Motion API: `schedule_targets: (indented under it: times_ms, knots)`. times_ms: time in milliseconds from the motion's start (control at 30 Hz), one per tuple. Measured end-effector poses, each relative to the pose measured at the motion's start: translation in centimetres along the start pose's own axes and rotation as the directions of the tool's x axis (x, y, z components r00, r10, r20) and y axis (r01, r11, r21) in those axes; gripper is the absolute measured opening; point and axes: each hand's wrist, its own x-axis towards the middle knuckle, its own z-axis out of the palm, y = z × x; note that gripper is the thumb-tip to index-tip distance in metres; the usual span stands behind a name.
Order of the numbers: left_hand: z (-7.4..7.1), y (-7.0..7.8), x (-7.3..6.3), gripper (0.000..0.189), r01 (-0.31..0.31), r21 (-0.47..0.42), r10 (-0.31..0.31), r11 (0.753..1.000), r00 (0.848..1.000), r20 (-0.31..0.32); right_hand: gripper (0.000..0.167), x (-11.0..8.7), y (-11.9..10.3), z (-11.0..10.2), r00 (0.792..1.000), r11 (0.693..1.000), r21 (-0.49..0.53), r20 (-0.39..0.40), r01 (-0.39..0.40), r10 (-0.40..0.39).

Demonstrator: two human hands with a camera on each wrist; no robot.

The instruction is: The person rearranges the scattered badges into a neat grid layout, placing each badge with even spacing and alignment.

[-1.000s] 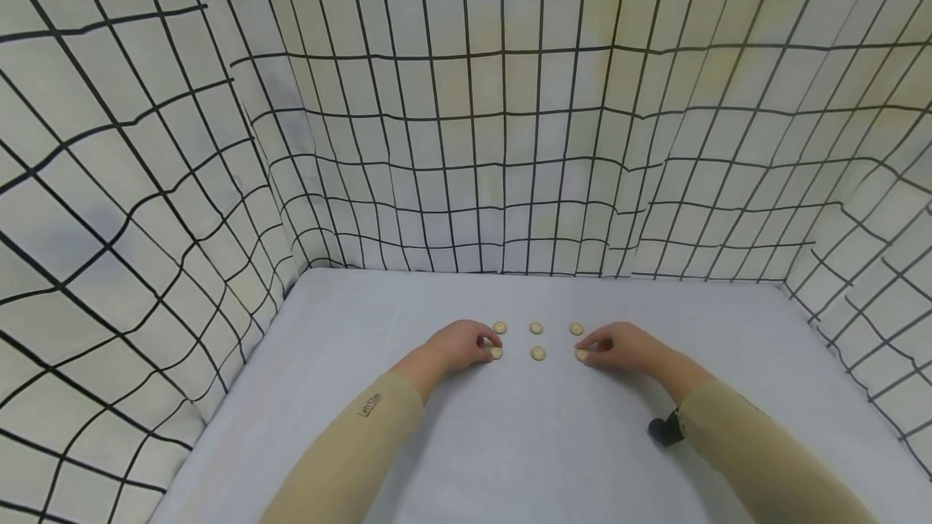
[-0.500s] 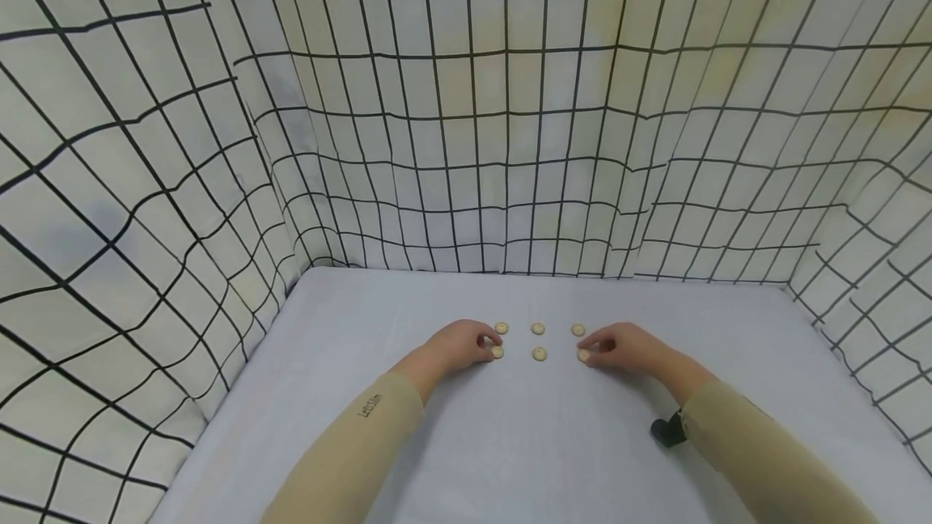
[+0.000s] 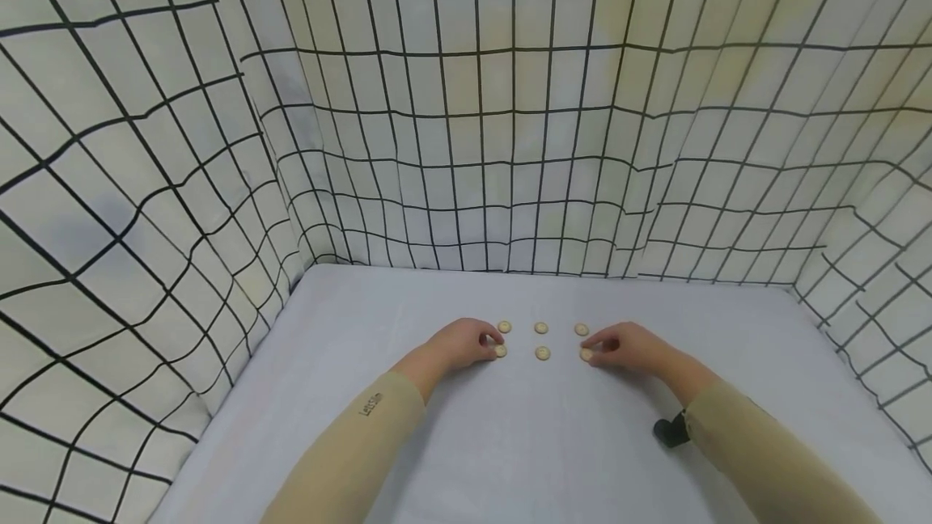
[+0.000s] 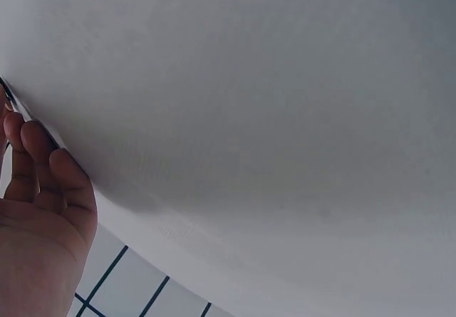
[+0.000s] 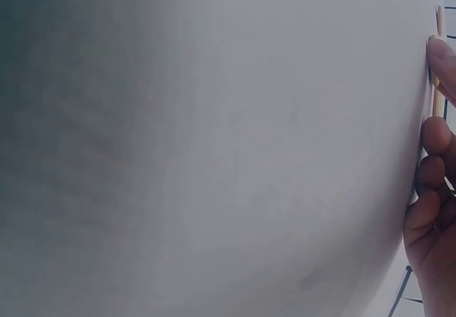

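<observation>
Several small round cream discs with a faint mark on top lie in two rows of three on the white table. My left hand (image 3: 466, 343) comes in from the left, its thumb and forefinger pinching the near-left disc (image 3: 500, 352). From the other side, my right hand (image 3: 624, 346) pinches the near-right disc (image 3: 586, 354) with thumb and forefinger. Between the hands sits the near-middle disc (image 3: 542, 353). Behind are the far-left disc (image 3: 505, 327), far-middle disc (image 3: 541, 328) and far-right disc (image 3: 581, 330). In the left wrist view the left hand (image 4: 50, 196) shows curled fingers; its disc is hidden there.
A white cloth-like surface covers the table (image 3: 495, 443). White walls with a black grid net (image 3: 466, 111) rise at the back and both sides. A small black device (image 3: 670, 431) hangs at the right sleeve (image 3: 757, 451).
The head view has shifted slightly, so everything sits a little further right in it. Both hands and all the discs keep their places relative to one another.
</observation>
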Motion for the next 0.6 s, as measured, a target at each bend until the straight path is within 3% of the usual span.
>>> schedule_targets:
  times_ms: [333,467,600]
  knots:
    - [-0.4,0.0,-0.3,0.028,0.023,-0.026,-0.023,0.999,1.000,0.006,0.037,-0.5,1.1,0.3,1.000,0.999,0.036,-0.016,-0.006,0.006]
    - [-1.4,0.3,-1.0,0.031,0.034,-0.033,-0.033,0.999,0.999,0.006,0.038,-0.8,1.4,0.3,0.999,0.999,0.050,-0.031,0.013,-0.011]
    - [-2.2,0.5,-2.3,0.034,0.005,-0.016,-0.005,1.000,1.000,-0.002,0.034,-1.3,1.6,0.4,0.998,0.999,0.035,-0.061,0.033,-0.031]
